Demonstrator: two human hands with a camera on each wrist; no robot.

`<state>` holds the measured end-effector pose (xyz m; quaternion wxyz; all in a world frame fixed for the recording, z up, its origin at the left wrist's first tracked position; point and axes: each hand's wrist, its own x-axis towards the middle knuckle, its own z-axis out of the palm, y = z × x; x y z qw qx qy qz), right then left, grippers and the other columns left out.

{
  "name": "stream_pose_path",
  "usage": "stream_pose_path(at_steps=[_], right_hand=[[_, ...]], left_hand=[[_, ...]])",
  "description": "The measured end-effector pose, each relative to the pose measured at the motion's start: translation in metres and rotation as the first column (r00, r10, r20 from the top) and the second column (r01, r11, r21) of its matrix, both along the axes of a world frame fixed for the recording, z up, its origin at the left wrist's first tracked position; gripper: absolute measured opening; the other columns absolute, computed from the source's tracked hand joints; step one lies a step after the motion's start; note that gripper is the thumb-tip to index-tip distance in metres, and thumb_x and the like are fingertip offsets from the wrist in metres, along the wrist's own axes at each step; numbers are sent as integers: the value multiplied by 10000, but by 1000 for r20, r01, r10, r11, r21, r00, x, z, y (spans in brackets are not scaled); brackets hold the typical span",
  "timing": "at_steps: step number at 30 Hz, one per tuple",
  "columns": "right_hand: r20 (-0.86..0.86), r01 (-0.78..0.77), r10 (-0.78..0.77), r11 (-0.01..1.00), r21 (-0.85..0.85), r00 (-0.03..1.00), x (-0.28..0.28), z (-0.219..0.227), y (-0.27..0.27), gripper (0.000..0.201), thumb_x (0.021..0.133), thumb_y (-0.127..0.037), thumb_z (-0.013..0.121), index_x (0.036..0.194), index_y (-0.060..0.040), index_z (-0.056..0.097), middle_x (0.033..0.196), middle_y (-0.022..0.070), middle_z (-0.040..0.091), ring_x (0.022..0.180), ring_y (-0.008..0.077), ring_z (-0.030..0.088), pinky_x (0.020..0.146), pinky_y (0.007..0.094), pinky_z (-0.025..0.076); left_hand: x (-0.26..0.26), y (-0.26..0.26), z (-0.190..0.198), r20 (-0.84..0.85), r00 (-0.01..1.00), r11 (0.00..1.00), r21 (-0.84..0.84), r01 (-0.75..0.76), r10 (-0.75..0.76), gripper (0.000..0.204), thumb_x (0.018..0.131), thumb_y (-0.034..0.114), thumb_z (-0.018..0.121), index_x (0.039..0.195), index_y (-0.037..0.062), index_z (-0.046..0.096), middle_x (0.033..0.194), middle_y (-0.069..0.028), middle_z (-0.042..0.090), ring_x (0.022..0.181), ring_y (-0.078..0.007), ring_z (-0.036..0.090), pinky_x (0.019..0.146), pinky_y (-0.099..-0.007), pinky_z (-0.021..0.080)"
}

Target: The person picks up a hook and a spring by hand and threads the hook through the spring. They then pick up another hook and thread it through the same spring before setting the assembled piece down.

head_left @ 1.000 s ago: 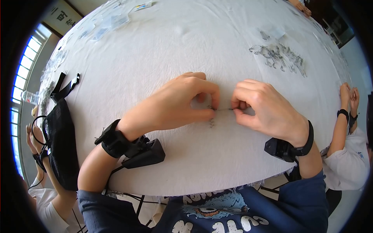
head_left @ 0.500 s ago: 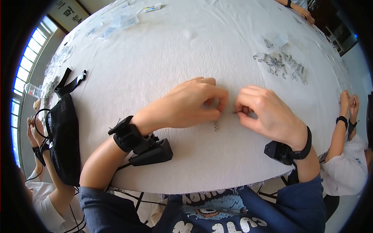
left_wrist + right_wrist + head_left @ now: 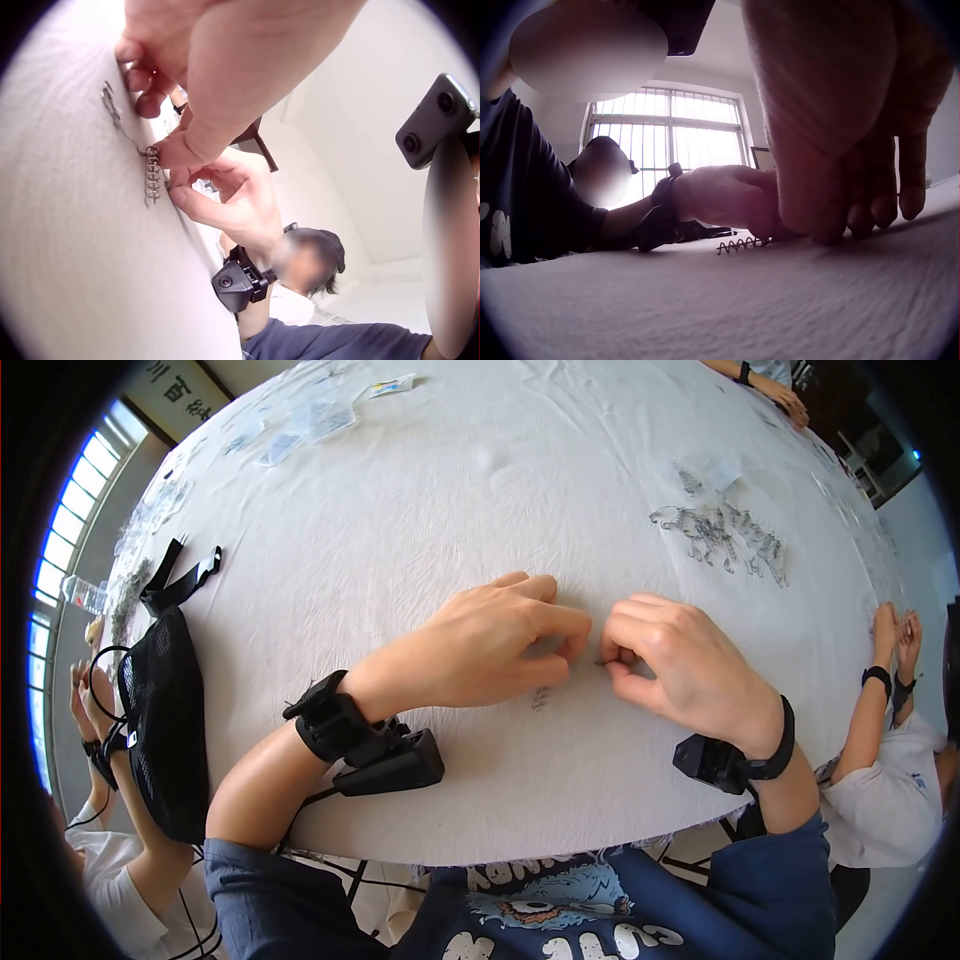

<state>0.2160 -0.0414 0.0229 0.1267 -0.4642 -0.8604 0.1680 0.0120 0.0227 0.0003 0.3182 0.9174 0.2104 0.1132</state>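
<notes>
My left hand (image 3: pixel 490 645) pinches a small metal coil spring (image 3: pixel 153 176) at its upper end, between thumb and forefinger. The spring's coils hang out below the fingertips, close over the white cloth. From the same pinch a thin wire runs to a metal clip (image 3: pixel 111 105) lying near the curled fingers. Facing it, my right hand (image 3: pixel 680 660) has thumb and forefinger pressed together on a tiny dark piece (image 3: pixel 602 662), mostly hidden by the fingertips; I cannot tell its kind. A narrow gap separates the two hands in the head view.
A heap of wire pieces (image 3: pixel 720 535) lies at the back right of the cloth-covered table (image 3: pixel 480 780). Clear plastic bags (image 3: pixel 310 430) are at the far left, a black mesh bag (image 3: pixel 165 725) at the left edge. Other people's hands (image 3: pixel 895 635) rest around the table.
A second ago a thin line showed between the hands; now it does not show. The left hand has shifted slightly right, and the spring below it has changed its tilt.
</notes>
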Motion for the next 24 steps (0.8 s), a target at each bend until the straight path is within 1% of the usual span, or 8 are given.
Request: stream_pose_path(at_steps=[2, 5, 8, 11, 15, 18, 21, 24], right_hand=[[-5, 3, -3, 1000, -8, 1000, 1, -1, 0, 73, 714, -9, 604, 741, 23, 544, 773, 148, 574, 794, 315, 571, 715, 402, 472], [-38, 0, -1, 1000, -24, 999, 3, -2, 0, 73, 714, -3, 602, 741, 25, 540, 776, 150, 572, 795, 315, 569, 719, 399, 469], [-69, 4, -8, 998, -55, 998, 4, -4, 2, 80, 711, -1, 601, 741, 27, 532, 778, 152, 567, 793, 314, 564, 722, 395, 464], [-76, 8, -14, 997, -82, 997, 4, -4, 2, 92, 707, -1, 600, 738, 25, 518, 774, 151, 558, 786, 312, 553, 717, 391, 458], [-86, 4, -11, 996, -85, 996, 5, -6, 3, 111, 702, -3, 601, 734, 22, 498, 763, 146, 543, 775, 309, 533, 708, 387, 451], [-110, -1, -2, 1000, -24, 994, 6, -8, 3, 138, 682, 20, 616, 730, 15, 486, 724, 114, 513, 715, 251, 518, 602, 342, 437], [-123, 15, -20, 999, -37, 992, 7, -8, 2, 138, 680, 21, 612, 723, 15, 481, 717, 114, 505, 715, 250, 512, 603, 344, 431], [-97, 22, -32, 994, -107, 995, 7, -4, 3, 109, 695, 8, 583, 743, 19, 486, 764, 146, 531, 773, 314, 523, 700, 388, 441]], left_hand=[[0, 1, 0, -9, 1000, 1000, 10, 8, -8, 102, 764, 97, 566, 862, 72, 568, 787, -66, 449, 806, -212, 470, 687, -315, 408], [-3, 5, 6, -35, 999, 992, -125, 1, -6, 109, 787, 90, 567, 891, 58, 576, 799, -59, 465, 786, -182, 465, 678, -303, 402], [-8, 13, 5, 84, 996, 946, -323, 20, 7, 120, 814, 80, 571, 926, 41, 582, 789, -41, 497, 734, -137, 462, 645, -281, 391], [-12, 17, 8, 24, 999, 914, -406, -21, 34, 136, 829, 79, 577, 957, 33, 583, 762, -16, 518, 685, -107, 458, 611, -263, 379], [-16, 22, 12, 9, 1000, 909, -418, -8, 13, 137, 811, 86, 607, 937, 39, 578, 743, 10, 518, 673, -94, 459, 595, -253, 370], [-19, 27, 13, -4, 1000, 904, -427, 15, -19, 164, 769, 83, 637, 916, 49, 575, 762, 18, 517, 697, -93, 463, 604, -251, 371], [-23, 31, 15, -3, 998, 908, -415, 56, -63, 190, 724, 80, 663, 891, 62, 574, 787, 18, 507, 725, -98, 468, 624, -254, 377], [-26, 33, 16, -39, 994, 920, -385, 77, -99, 202, 698, 78, 678, 867, 68, 569, 823, 6, 487, 761, -116, 473, 652, -261, 388]])
